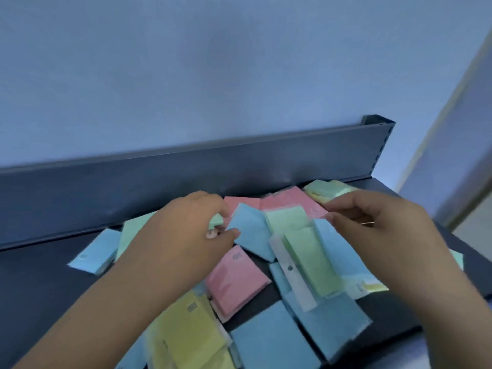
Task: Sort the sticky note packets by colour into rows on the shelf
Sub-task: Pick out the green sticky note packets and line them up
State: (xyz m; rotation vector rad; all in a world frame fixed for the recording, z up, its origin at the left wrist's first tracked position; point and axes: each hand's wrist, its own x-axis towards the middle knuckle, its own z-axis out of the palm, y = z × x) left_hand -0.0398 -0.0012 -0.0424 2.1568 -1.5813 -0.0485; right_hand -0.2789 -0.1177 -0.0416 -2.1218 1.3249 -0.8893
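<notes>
The packets were a jumble, nothing in rows at all, scattered across the dark shelf (pixel 40 288) from the rail (pixel 186 171) to the near edge. The left hand (pixel 186 233) was in the thick of it, fingers curled over a green packet (pixel 216 221) and pinching its end, thumb tip touching the corner of a tilted blue packet (pixel 251 234) just to its right. The right hand (pixel 378 230) hovered over the right side of the heap, fingers bent, tips near the far pink packets (pixel 290 199); blur made it impossible to tell whether it held anything. Between the hands lay two pale green ones (pixel 308 257), overlapping, one with a clear hang tab pointing near. A blue sheet-like packet (pixel 338 251) lay beside them, partly under the right hand. Nearer, a lone pink packet (pixel 234 283) sat tilted, touching the yellow stack (pixel 186 331) at near left. Big blue packets (pixel 271 339) filled the near middle. Off to the left, apart from the heap, a light blue one (pixel 93 255) lay beside a green one (pixel 133 230), which ran under the left wrist. A yellowish pile (pixel 324 190) sat at far right against the rail. Behind it all stood a plain pale wall (pixel 213 62).
</notes>
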